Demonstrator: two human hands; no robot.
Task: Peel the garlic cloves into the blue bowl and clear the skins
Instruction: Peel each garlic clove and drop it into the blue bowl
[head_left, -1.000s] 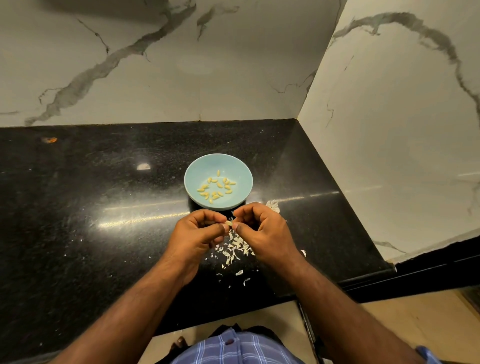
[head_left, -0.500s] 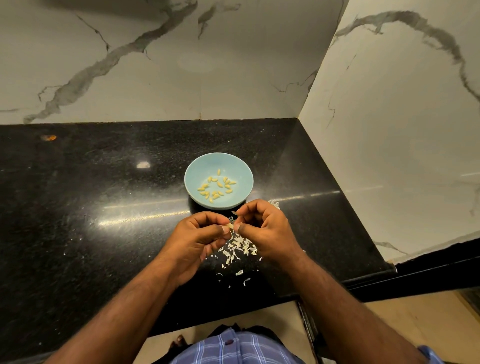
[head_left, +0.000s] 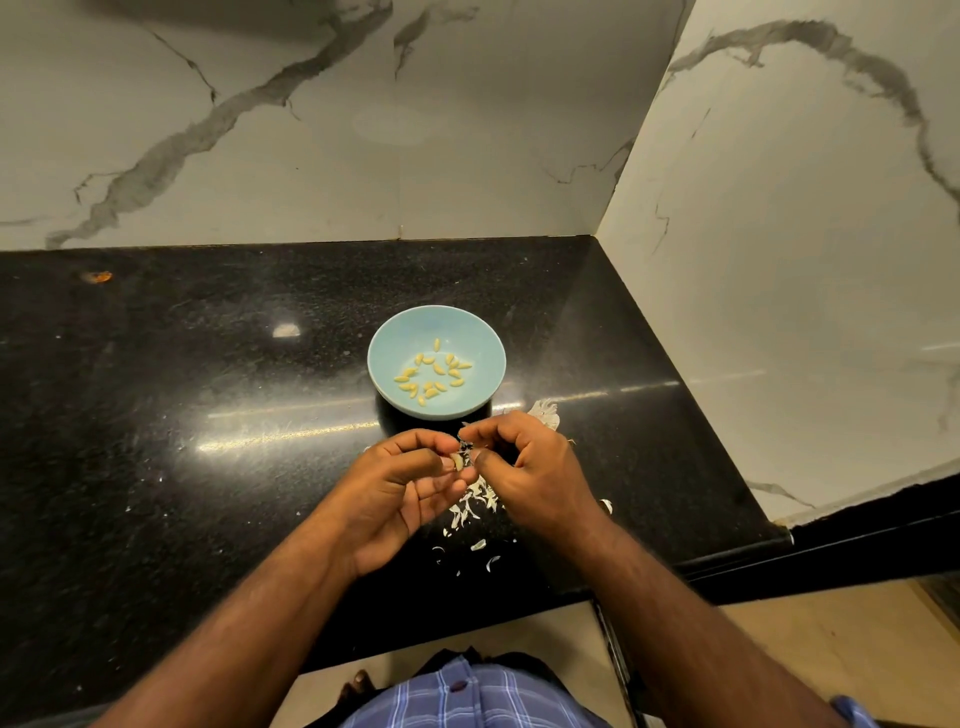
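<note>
Your left hand (head_left: 400, 488) lies palm-up with its fingers curled inward, and a small garlic clove (head_left: 458, 460) sits pinched at its fingertips. Your right hand (head_left: 524, 467) meets it from the other side, thumb and forefinger closed on the same clove, with a dark wisp of skin sticking up just above the pinch. Both hands hover over the worktop (head_left: 182, 441), just in front of the blue bowl (head_left: 395, 348), and neither touches the bowl.

Directly beneath and between your hands, a scatter of pale garlic skins (head_left: 475, 506) lies on the dark surface, with a few stray flakes trailing toward the near edge. A larger papery piece (head_left: 545, 410) shows just beyond your right hand, near the bowl's right rim; how much of it your hand hides cannot be told.

The bowl stands upright on the worktop and holds a loose ring of peeled cloves (head_left: 434, 374), yellowish, spread across its floor and not heaped.

The worktop is black and speckled, with a bright streak of reflected light running across it to the left of the bowl. A small orange mark (head_left: 97, 276) sits far off at the back left. Marble-patterned wall panels (head_left: 311, 130) rise behind and to the right, meeting in a corner. At the bottom of the view, your blue checked shirt (head_left: 467, 696) shows.
</note>
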